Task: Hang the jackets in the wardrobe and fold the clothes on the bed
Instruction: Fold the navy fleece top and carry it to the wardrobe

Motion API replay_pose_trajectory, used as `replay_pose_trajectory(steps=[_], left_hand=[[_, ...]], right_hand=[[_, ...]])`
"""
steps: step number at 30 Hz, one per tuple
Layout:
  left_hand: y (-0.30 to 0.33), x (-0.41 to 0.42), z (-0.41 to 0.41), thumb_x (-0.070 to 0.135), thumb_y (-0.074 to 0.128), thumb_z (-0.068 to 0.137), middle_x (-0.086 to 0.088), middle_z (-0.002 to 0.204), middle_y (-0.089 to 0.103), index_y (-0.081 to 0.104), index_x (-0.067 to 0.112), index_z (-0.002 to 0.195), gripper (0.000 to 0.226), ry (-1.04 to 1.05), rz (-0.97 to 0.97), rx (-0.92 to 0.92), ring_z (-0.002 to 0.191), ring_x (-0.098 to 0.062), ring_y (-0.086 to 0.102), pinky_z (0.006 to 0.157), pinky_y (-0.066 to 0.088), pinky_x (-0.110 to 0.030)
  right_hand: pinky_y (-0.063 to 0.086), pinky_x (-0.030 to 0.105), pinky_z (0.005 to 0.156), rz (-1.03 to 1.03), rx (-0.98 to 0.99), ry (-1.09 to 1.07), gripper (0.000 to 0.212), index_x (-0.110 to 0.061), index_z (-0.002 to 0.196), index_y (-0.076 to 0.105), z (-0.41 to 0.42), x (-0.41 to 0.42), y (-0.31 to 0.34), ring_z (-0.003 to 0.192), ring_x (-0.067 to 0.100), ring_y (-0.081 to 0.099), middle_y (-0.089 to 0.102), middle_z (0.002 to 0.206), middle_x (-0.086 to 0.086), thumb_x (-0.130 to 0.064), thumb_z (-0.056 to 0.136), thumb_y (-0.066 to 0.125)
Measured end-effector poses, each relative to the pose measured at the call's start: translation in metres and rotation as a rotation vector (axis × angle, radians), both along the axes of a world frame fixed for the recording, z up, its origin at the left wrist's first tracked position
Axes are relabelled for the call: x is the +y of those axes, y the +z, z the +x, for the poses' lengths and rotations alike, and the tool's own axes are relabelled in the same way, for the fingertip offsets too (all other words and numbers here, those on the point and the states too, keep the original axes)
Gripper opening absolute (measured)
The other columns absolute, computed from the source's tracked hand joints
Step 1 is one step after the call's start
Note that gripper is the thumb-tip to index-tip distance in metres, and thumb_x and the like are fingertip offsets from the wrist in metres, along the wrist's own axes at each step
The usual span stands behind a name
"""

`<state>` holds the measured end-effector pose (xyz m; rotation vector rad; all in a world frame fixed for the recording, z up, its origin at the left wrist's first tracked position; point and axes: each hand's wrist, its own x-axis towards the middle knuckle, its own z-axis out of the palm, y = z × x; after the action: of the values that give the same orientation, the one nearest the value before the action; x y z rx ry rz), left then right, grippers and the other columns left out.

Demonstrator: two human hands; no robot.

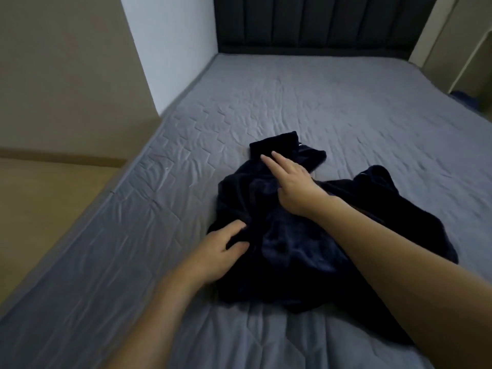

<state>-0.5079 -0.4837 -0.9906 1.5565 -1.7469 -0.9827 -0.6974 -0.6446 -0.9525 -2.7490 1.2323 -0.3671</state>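
A dark navy, velvety garment [287,251] lies crumpled in the middle of the grey quilted bed [346,107]. One narrow end of it, like a sleeve or leg, points toward the headboard. My right hand [290,179] lies flat on the upper part of the garment, fingers straight and stretched toward that narrow end. My left hand [221,249] is at the garment's left edge, thumb and fingers pinching a fold of the fabric. My right forearm crosses over the garment's right half and hides part of it.
A dark padded headboard [319,20] stands at the far end of the bed. Beige panels [66,75] and a white wall run along the left side. A cream frame [468,49] and something blue on the floor [463,98] are at the far right.
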Motion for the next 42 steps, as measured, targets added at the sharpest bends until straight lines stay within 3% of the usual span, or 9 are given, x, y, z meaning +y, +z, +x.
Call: replay_pose_trajectory(steps=[3, 6, 9, 12, 18, 21, 28, 35, 42], left_hand=[[0.007, 0.024, 0.015, 0.051, 0.048, 0.093, 0.033, 0.113, 0.060, 0.048, 0.061, 0.117, 0.026, -0.047, 0.018, -0.010, 0.102, 0.009, 0.059, 0.084, 0.047, -0.010], [0.031, 0.030, 0.028, 0.057, 0.042, 0.089, 0.022, 0.095, 0.063, 0.042, 0.056, 0.115, 0.026, -0.090, -0.051, -0.265, 0.081, 0.001, 0.060, 0.070, 0.049, -0.022], [0.075, 0.025, 0.030, 0.044, 0.043, 0.096, 0.019, 0.072, 0.050, 0.040, 0.047, 0.110, 0.015, -0.177, -0.134, -0.493, 0.063, -0.002, 0.048, 0.057, 0.037, -0.029], [0.138, 0.027, 0.022, 0.040, 0.045, 0.098, 0.015, 0.066, 0.044, 0.040, 0.043, 0.110, 0.013, -0.221, -0.147, -0.627, 0.060, -0.005, 0.044, 0.054, 0.031, -0.031], [0.314, 0.049, 0.024, 0.044, 0.046, 0.096, -0.003, 0.080, 0.060, 0.038, 0.034, 0.101, 0.015, -0.174, -0.219, -0.853, 0.081, -0.029, 0.061, 0.058, 0.032, -0.034], [0.403, 0.059, 0.039, 0.048, 0.050, 0.091, -0.009, 0.099, 0.067, 0.049, 0.028, 0.110, 0.028, -0.184, -0.029, -0.948, 0.091, -0.030, 0.063, 0.065, 0.041, -0.032], [0.562, 0.102, 0.039, 0.020, 0.051, 0.087, -0.008, 0.107, 0.066, 0.065, 0.008, 0.113, 0.033, -0.201, 0.614, -1.079, 0.092, -0.023, 0.063, 0.074, 0.050, -0.031], [0.698, 0.097, 0.071, 0.038, 0.056, 0.084, -0.011, 0.119, 0.057, 0.049, 0.013, 0.119, 0.044, 0.411, 0.050, -1.258, 0.107, -0.028, 0.054, 0.084, 0.045, -0.035], [0.775, 0.099, 0.103, 0.009, 0.051, 0.082, -0.013, 0.089, 0.062, 0.058, 0.009, 0.107, 0.026, 0.488, -0.428, -1.424, 0.080, -0.032, 0.057, 0.070, 0.044, -0.039]], right_hand=[[-0.008, 0.049, 0.118, -0.103, 0.392, 0.279, 0.095, -0.038, 0.153, 0.005, 0.041, -0.008, 0.008, 0.148, 0.022, -0.013, -0.017, 0.161, -0.003, -0.007, 0.077, 0.054], [-0.011, 0.054, 0.116, -0.135, 0.687, 0.536, 0.063, -0.031, 0.138, 0.045, 0.070, -0.005, 0.014, 0.149, 0.019, -0.004, 0.003, 0.162, -0.005, -0.026, 0.079, 0.063], [0.003, 0.049, 0.119, -0.012, 0.532, 0.580, 0.070, -0.027, 0.135, 0.037, 0.078, 0.004, 0.030, 0.138, 0.016, 0.033, 0.044, 0.142, -0.005, -0.043, 0.075, 0.069], [0.022, 0.038, 0.107, 0.077, 0.361, 0.537, 0.079, -0.043, 0.136, 0.019, 0.071, 0.023, 0.080, 0.115, 0.011, 0.039, 0.048, 0.128, -0.012, -0.045, 0.075, 0.068], [0.033, 0.033, 0.103, -0.168, 0.447, 0.614, 0.019, -0.025, 0.099, 0.072, 0.022, 0.050, 0.283, 0.118, 0.018, 0.047, 0.059, 0.118, -0.011, -0.033, 0.085, 0.061], [0.044, 0.041, 0.103, -0.187, 0.231, 0.735, 0.005, -0.012, 0.075, 0.072, 0.003, 0.069, 0.412, 0.096, 0.024, 0.064, 0.071, 0.087, 0.000, -0.016, 0.077, 0.070], [0.040, 0.026, 0.051, 0.171, 0.687, 0.340, 0.026, -0.024, 0.069, 0.054, 0.003, 0.135, 0.636, 0.065, 0.018, 0.054, 0.047, 0.076, -0.009, -0.050, 0.073, 0.057], [0.031, 0.036, 0.085, -0.343, 0.778, 0.156, 0.061, -0.029, 0.113, 0.063, -0.004, 0.129, 0.727, 0.099, 0.020, 0.047, 0.062, 0.107, -0.005, -0.069, 0.093, 0.022], [0.028, 0.035, 0.077, -0.624, 0.545, -0.121, 0.023, -0.028, 0.101, 0.063, 0.013, 0.131, 0.763, 0.085, 0.020, 0.042, 0.060, 0.095, -0.004, -0.038, 0.095, 0.043]])
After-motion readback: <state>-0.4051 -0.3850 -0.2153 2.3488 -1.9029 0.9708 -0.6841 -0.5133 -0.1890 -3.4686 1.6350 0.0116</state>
